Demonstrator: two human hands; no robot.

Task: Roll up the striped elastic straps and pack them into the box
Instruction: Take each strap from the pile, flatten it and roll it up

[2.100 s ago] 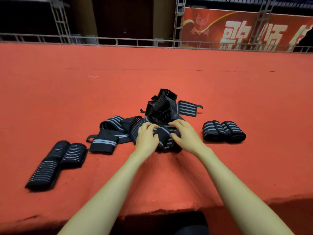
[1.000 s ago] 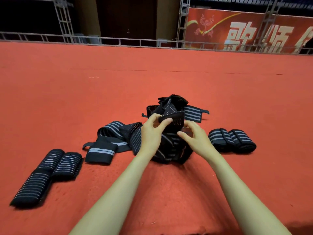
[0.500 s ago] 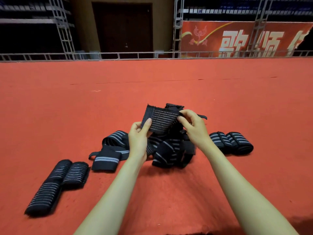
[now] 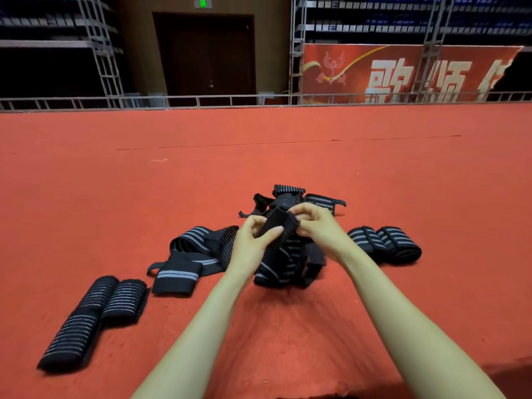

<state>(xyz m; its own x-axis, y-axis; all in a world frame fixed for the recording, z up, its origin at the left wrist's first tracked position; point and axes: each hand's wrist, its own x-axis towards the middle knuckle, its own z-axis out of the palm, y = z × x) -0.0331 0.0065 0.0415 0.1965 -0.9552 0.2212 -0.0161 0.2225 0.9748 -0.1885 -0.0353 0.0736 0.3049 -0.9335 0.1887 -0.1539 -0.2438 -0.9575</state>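
Site: a broad red-carpeted stage [image 4: 115, 197] bounded at the far side by a metal railing [image 4: 201, 99], with a red banner [image 4: 403, 73] and a dark door [image 4: 204, 59] behind it. No box is in view, so the packing destination cannot be confirmed. Near the middle of the carpet lies a loose heap of straps [image 4: 288, 269], black with grey stripes, tangled and overlapping; one flat strap end [image 4: 175, 279] trails out to its left. Finished stock sits in two lots: rolled straps [image 4: 95, 312] lying side by side at the near left, well apart from the heap, and a rolled pair [image 4: 385, 244] touching each other at the right. Above the heap, both hands hold a partly rolled strap [image 4: 277, 227]. The left hand [image 4: 250, 240] pinches its near end between thumb and fingers [image 4: 272, 233]; the right hand [image 4: 319, 228] has its fingers [image 4: 302, 210] curled over the far end, clamped on the same roll. The strap's tail appears to drop into the heap below, though where it runs cannot be traced. Assessment: rolling is at an early turn, with much of the heap unprocessed. Hazards: the elastic is likely to spring open if either pinch slackens; a tail snagged in the tangle could drag neighbouring straps up; uneven tension between the two hands could let the roll cone out sideways and refuse to sit with the others.
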